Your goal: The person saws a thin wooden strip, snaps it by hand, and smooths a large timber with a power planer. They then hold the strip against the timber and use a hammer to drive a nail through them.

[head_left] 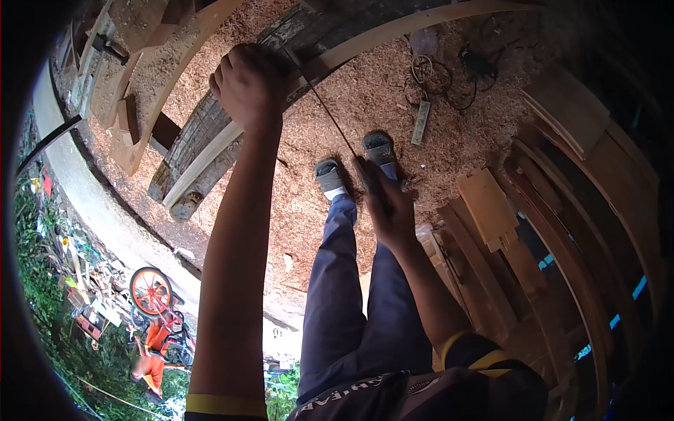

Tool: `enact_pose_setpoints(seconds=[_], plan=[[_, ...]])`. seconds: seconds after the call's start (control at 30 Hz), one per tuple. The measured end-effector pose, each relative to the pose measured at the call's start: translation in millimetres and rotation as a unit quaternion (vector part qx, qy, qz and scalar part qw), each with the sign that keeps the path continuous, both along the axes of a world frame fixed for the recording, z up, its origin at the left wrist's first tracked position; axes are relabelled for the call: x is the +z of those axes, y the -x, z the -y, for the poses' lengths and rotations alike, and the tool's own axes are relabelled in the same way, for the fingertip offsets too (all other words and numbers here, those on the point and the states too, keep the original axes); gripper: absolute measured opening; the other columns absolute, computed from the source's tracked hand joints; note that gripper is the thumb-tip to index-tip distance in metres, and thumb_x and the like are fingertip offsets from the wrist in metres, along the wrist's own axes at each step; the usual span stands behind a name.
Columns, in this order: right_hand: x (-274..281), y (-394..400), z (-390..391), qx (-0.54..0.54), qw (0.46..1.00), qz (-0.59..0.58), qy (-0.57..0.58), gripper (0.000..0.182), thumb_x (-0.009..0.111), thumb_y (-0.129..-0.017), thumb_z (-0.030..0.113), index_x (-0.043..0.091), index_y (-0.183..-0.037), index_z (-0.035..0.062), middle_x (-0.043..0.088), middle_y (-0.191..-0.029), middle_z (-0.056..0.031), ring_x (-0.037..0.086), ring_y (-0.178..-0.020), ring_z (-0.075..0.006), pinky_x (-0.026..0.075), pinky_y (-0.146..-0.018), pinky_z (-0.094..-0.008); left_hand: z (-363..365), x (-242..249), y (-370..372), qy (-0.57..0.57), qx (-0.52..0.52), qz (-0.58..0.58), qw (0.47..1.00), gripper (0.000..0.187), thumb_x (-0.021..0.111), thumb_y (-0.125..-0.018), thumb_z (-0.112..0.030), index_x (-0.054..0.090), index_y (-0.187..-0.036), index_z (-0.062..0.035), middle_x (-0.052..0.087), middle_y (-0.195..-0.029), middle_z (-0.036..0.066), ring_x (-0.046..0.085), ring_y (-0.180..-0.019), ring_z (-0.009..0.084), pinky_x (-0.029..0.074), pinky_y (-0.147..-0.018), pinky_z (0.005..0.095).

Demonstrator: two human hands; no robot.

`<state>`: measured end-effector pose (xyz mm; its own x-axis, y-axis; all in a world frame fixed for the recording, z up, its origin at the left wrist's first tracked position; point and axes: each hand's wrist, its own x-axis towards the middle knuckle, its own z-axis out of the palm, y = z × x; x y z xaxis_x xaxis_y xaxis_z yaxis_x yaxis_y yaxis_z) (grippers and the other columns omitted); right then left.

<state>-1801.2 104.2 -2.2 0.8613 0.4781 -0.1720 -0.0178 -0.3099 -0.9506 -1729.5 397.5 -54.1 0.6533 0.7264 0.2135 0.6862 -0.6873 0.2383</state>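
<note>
My right hand [388,209] is wrapped round the dark handle of a handsaw [328,112], whose thin blade appears nearly edge-on. From the handle the blade runs up and left, crossing a long pale wooden strip [382,36]. That strip lies along a rough, weathered log [189,140]. My left hand [247,85] is closed over the strip just left of the blade, its fingers curled and partly hidden beneath the knuckles.
Wood shavings cover the ground [309,231] around my sandalled feet. Stacked boards [491,210] line the right side. A power strip [420,123] and cables [449,84] lie beyond my feet. A hammer [110,49] rests upper left. Outside, a person in orange [151,361] is near a bicycle [152,291].
</note>
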Motion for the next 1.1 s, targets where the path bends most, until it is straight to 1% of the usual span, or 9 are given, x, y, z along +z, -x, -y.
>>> enact_pose_setpoints(seconds=[0.3, 0.4, 0.47, 0.53, 0.6, 0.7, 0.83, 1.0, 1.1], plan=[[19.9, -9.5, -9.5, 0.011, 0.996, -0.083, 0.033, 0.053, 0.064, -0.105, 0.018, 0.056, -0.156, 0.0042, 0.079, -0.111, -0.0155, 0.075, -0.085, -0.0156, 0.056, -0.072, -0.0312, -1.5, -4.8, 2.2, -0.027, -0.009, 0.021, 0.999, 0.022, 0.057, -0.104, -0.032, 0.071, -0.103, -0.0146, 0.074, -0.107, 0.013, 0.069, -0.106, 0.0395, 0.05, -0.101, 0.0536], [44.5, 5.9, 20.0, 0.021, 0.992, -0.114, 0.047, 0.053, 0.062, -0.108, 0.021, 0.055, -0.156, -0.0001, 0.073, -0.136, -0.0178, 0.073, -0.116, -0.019, 0.056, -0.095, -0.0332, -1.6, -2.9, -0.6, -0.024, -0.005, 0.016, 1.0, 0.022, 0.058, -0.103, -0.033, 0.071, -0.101, -0.0147, 0.074, -0.107, 0.013, 0.069, -0.105, 0.0398, 0.05, -0.099, 0.054], [21.8, -11.7, -12.0, 0.008, 0.994, -0.1, 0.042, 0.053, 0.065, -0.105, 0.019, 0.057, -0.155, 0.0053, 0.075, -0.098, -0.0127, 0.072, -0.08, -0.017, 0.052, -0.067, -0.0328, -2.1, -5.4, -0.4, -0.03, -0.008, 0.008, 0.999, 0.022, 0.059, -0.103, -0.033, 0.071, -0.101, -0.0149, 0.074, -0.106, 0.013, 0.069, -0.105, 0.04, 0.051, -0.098, 0.0546], [10.6, -15.8, -21.4, 0.007, 0.995, -0.096, 0.036, 0.053, 0.066, -0.104, 0.018, 0.058, -0.155, 0.0082, 0.077, -0.083, -0.0107, 0.073, -0.064, -0.0161, 0.051, -0.055, -0.0322, -7.7, -12.6, 1.4, -0.05, -0.008, -0.002, 0.999, 0.021, 0.06, -0.102, -0.033, 0.07, -0.101, -0.0153, 0.074, -0.107, 0.013, 0.069, -0.104, 0.0402, 0.051, -0.097, 0.0553], [9.8, -12.9, -16.3, 0.008, 0.994, -0.103, 0.038, 0.054, 0.066, -0.103, 0.018, 0.058, -0.156, 0.0086, 0.08, -0.092, -0.012, 0.075, -0.068, -0.0163, 0.053, -0.057, -0.0313, -8.5, -15.6, 3.4, -0.042, -0.021, -0.007, 0.999, 0.027, 0.056, -0.104, -0.032, 0.069, -0.101, -0.0089, 0.075, -0.106, 0.015, 0.068, -0.106, 0.0404, 0.047, -0.102, 0.0541], [23.0, 0.7, 11.4, 0.004, 0.998, -0.057, 0.02, 0.057, 0.065, -0.102, 0.015, 0.056, -0.158, 0.0107, 0.075, -0.135, -0.0152, 0.081, -0.086, -0.0186, 0.058, -0.065, -0.0276, -2.1, -7.6, 0.0, -0.026, -0.018, 0.0, 0.999, 0.029, 0.054, -0.104, -0.032, 0.068, -0.101, -0.0057, 0.075, -0.105, 0.016, 0.068, -0.107, 0.041, 0.045, -0.105, 0.054], [12.8, -12.6, -7.1, 0.029, 0.991, -0.112, 0.072, 0.059, 0.065, -0.101, 0.016, 0.055, -0.159, 0.0114, 0.07, -0.145, -0.0152, 0.082, -0.091, -0.0222, 0.059, -0.068, -0.028, -4.1, -7.3, 0.4, -0.012, -0.011, 0.011, 1.0, 0.029, 0.056, -0.104, -0.032, 0.067, -0.102, -0.0054, 0.074, -0.104, 0.016, 0.068, -0.107, 0.0414, 0.046, -0.104, 0.0549], [1.7, -2.6, 3.7, 0.006, 0.998, -0.039, 0.041, 0.055, 0.066, -0.103, 0.025, 0.058, -0.156, 0.0119, 0.079, -0.103, -0.0149, 0.078, -0.071, -0.0226, 0.056, -0.06, -0.0339, -3.7, -9.5, 4.3, -0.047, -0.029, -0.003, 0.998, 0.027, 0.057, -0.104, -0.031, 0.065, -0.103, -0.005, 0.073, -0.105, 0.017, 0.068, -0.107, 0.0418, 0.047, -0.103, 0.0552], [23.6, 3.6, 15.9, 0.004, 0.997, -0.066, 0.043, 0.055, 0.064, -0.103, 0.021, 0.057, -0.157, 0.0123, 0.079, -0.104, -0.0147, 0.078, -0.071, -0.023, 0.057, -0.061, -0.0335, -5.8, -14.0, 2.6, -0.051, -0.022, 0.006, 0.998, 0.027, 0.057, -0.104, -0.031, 0.065, -0.104, -0.0053, 0.073, -0.106, 0.017, 0.068, -0.107, 0.0421, 0.047, -0.103, 0.0554]])
